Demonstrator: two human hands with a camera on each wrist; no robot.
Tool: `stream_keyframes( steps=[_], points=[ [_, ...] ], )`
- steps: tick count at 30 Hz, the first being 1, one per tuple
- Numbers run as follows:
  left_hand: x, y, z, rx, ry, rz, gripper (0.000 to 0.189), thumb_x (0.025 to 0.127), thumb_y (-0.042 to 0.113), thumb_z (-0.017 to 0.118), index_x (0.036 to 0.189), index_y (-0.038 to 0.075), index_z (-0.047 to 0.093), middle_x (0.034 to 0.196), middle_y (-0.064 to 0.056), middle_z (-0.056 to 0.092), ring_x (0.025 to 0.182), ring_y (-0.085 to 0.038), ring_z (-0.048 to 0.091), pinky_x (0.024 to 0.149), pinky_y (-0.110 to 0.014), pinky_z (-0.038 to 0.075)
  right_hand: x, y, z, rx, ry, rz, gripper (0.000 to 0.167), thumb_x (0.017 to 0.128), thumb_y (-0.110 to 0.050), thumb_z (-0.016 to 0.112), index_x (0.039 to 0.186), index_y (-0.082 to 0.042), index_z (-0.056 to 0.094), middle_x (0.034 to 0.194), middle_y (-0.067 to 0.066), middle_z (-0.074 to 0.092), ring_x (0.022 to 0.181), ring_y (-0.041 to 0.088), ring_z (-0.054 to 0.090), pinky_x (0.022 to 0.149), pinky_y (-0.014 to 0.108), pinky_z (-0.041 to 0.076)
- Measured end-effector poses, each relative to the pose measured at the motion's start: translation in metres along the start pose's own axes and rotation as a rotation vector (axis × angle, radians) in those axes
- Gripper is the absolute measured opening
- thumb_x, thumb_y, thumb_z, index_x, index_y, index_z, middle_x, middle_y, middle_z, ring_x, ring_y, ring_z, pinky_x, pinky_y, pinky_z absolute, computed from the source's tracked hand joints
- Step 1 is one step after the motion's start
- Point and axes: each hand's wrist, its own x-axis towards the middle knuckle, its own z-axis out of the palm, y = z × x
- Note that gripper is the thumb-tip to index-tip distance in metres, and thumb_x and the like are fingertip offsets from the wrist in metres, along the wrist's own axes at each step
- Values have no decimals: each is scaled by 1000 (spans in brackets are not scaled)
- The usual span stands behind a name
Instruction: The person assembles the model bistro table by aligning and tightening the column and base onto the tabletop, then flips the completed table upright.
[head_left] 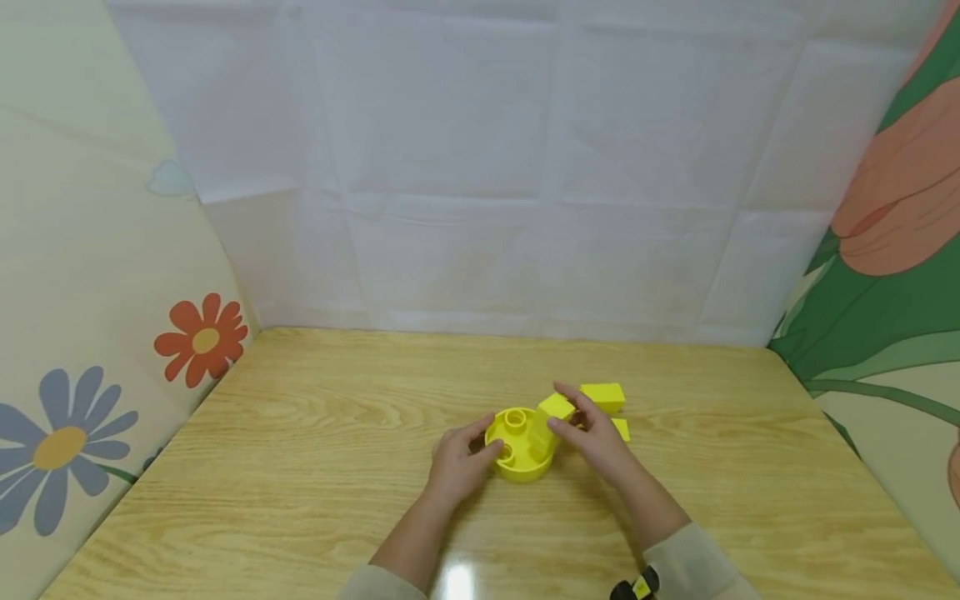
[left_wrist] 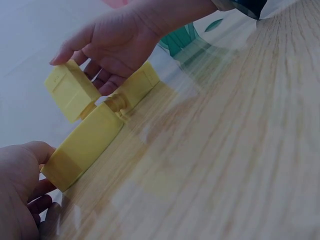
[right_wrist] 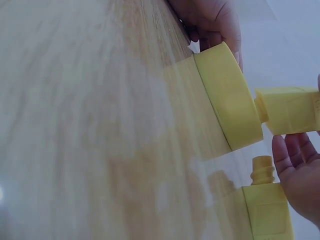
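Note:
My left hand (head_left: 457,462) holds a round yellow plastic base (head_left: 522,475) by its left rim, thumb at the near side. The base lies on the table with its raised rim and ring-shaped sockets facing up. Between thumb and fingers, my right hand (head_left: 600,446) pinches a yellow plastic leg (head_left: 555,407) over the right part of the base. The leg stands tilted, its narrow end down at a socket, as the right wrist view shows with the held leg (right_wrist: 292,110). How deep that end sits is hidden by the base's rim.
Two more yellow legs lie just right of the base: a farther leg (head_left: 602,395) and a nearer leg (head_left: 621,429), partly behind my right hand. One lying leg (right_wrist: 269,215) shows a screw-threaded end. A white cloth (head_left: 480,208) hangs behind the wood-grain table (head_left: 315,467).

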Motion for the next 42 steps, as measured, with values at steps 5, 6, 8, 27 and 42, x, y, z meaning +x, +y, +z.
stream_keyframes(
  steps=[5,6,8,27,42],
  points=[
    [-1,1,0,5,-7,-12,47,89,26,68,131,6,62,129,-15,65,123,-36,56,107,-56,40,-2,1,-1,-4,-3,-7,54,94,-18,65,145,-13,46,133,15,52,98,19,51,78,22,48],
    [-1,1,0,8,-8,-12,47,89,27,68,131,7,62,129,-15,65,123,-37,56,107,-56,39,-2,1,-1,11,-7,-16,54,94,-17,64,144,-11,45,137,16,50,104,21,52,81,22,48],
    [-1,1,0,11,-8,-11,47,89,27,68,131,7,62,129,-14,65,123,-37,55,107,-58,37,-4,2,-3,50,-16,-23,54,95,-14,63,144,-8,43,145,17,45,117,25,51,89,22,49],
    [-1,1,1,14,-5,-41,46,89,25,68,131,9,62,127,-13,67,120,-36,55,106,-59,35,-21,7,-6,213,18,-93,40,96,-2,53,134,7,47,115,10,59,98,5,57,87,22,52],
    [0,1,0,4,-8,-34,45,91,25,67,132,7,61,130,-14,65,124,-37,54,108,-58,36,-20,6,-3,-22,-22,-65,55,88,-13,73,138,-8,52,119,16,60,96,16,56,84,23,48]
  ],
)
